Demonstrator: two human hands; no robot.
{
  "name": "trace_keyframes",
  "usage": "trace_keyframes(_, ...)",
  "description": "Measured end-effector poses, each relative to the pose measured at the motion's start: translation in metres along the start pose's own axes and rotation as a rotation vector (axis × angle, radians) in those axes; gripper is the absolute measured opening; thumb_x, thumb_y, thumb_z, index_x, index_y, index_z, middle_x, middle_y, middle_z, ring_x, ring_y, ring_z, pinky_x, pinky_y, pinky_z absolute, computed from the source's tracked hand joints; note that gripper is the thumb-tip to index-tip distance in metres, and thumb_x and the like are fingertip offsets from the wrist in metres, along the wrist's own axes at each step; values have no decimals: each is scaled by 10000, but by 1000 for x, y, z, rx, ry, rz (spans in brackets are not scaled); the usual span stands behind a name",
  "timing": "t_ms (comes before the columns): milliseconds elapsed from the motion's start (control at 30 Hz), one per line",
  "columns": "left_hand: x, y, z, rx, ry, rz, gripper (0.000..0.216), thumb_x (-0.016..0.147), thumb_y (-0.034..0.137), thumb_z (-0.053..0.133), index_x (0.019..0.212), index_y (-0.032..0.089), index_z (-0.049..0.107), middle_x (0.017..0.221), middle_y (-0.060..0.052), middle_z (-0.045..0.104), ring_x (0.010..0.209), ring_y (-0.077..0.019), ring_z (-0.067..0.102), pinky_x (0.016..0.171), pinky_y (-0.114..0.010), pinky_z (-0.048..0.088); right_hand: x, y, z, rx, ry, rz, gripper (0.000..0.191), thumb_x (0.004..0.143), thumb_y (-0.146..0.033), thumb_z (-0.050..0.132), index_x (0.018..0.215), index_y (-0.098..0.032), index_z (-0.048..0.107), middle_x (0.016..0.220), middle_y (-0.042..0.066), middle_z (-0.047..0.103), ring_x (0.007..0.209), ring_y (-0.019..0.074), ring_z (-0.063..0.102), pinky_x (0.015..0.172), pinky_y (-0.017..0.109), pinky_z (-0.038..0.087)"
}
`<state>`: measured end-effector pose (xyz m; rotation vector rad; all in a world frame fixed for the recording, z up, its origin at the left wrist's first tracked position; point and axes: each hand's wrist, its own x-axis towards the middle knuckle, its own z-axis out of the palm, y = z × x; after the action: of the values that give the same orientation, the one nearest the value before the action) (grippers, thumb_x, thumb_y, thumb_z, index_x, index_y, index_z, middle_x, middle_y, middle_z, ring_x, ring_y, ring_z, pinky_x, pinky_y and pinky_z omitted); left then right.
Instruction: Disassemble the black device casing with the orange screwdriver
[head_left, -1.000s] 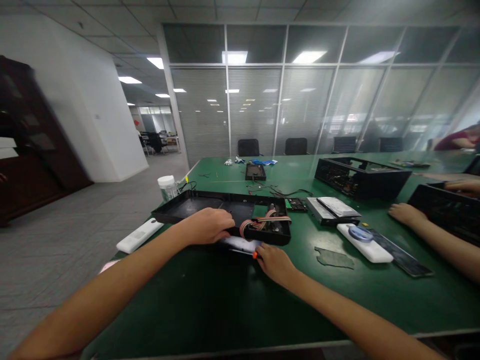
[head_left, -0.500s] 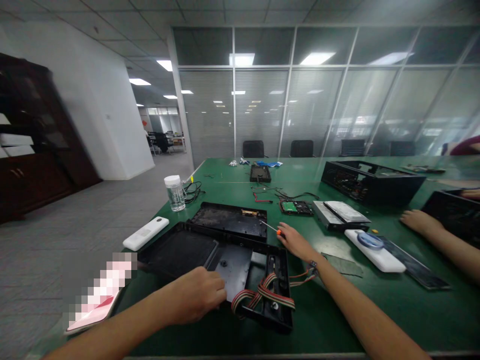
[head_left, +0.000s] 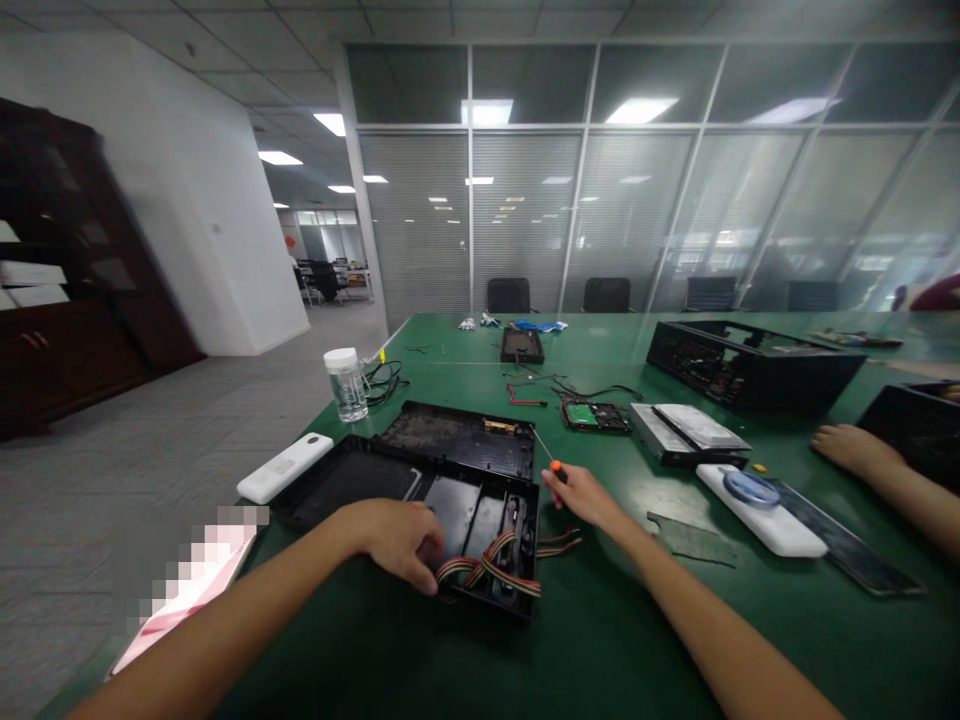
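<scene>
My left hand (head_left: 401, 540) is closed at the near wall of a shallow black plastic case (head_left: 322, 492), its curled fingers over the inside and its thumb at the wall. The fingertips are partly hidden. Striped ribbon wires (head_left: 491, 560) lie over the case's right end, close to this hand. My right hand (head_left: 589, 492) is closed round the orange-and-black handle of a screwdriver (head_left: 557, 468), whose thin shaft points up and to the left. The screwdriver's tip is near the right corner of a flat black cover (head_left: 450, 435), which lies just behind the case.
On the green table (head_left: 600, 640) are a water bottle (head_left: 346, 385), a white device (head_left: 285, 467), a circuit board with green (head_left: 596, 415), a silver drive (head_left: 686, 430) and a white box (head_left: 761, 510). A black chassis (head_left: 750, 365) stands behind. Another person's hand (head_left: 855, 447) is at right.
The black case has come down flatter and shifted left, its wires moving with it. My left hand has moved slightly left. The right hand and screwdriver have drawn back from the cover.
</scene>
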<state>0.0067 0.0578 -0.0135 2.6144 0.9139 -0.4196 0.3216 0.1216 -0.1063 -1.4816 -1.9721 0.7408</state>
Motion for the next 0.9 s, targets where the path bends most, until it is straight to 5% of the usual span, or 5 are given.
trace_keyframes(167,64,-36,-10,234,439,-24,246,787,216,558,1031,184,575,929,-61,609,882,-186,567,753,-260,434,-8,-16,10,-2,-102,124,341,857,-457,373,723,-171,504,547,11,601,437,116,552,427,196,379)
trace_keyframes(300,97,-67,2,497,448,20,147,811,102,479,870,165,597,870,-71,576,828,-179,557,727,-269,443,-11,-21,11,-10,-140,117,412,861,-486,338,631,-176,480,501,14,585,419,113,543,433,196,392)
trace_keyframes(433,96,-82,8,561,447,86,136,806,72,470,807,143,586,864,-78,565,837,-179,538,732,-264,440,-10,-19,14,-28,-129,84,404,866,-472,324,656,-171,493,552,19,608,427,106,549,432,189,388)
trace_keyframes(667,94,-68,19,539,464,-189,162,800,48,449,744,95,594,750,-138,591,727,-214,570,624,-290,445,-10,-20,16,-99,-133,45,422,864,-464,327,655,-166,540,568,25,619,432,113,551,445,200,380)
trace_keyframes(900,96,-69,18,435,504,-232,201,784,21,417,738,98,596,765,-131,609,758,-217,581,704,-315,454,-11,-24,14,-121,-135,60,456,865,-484,327,618,-164,539,559,35,619,425,110,540,448,197,373)
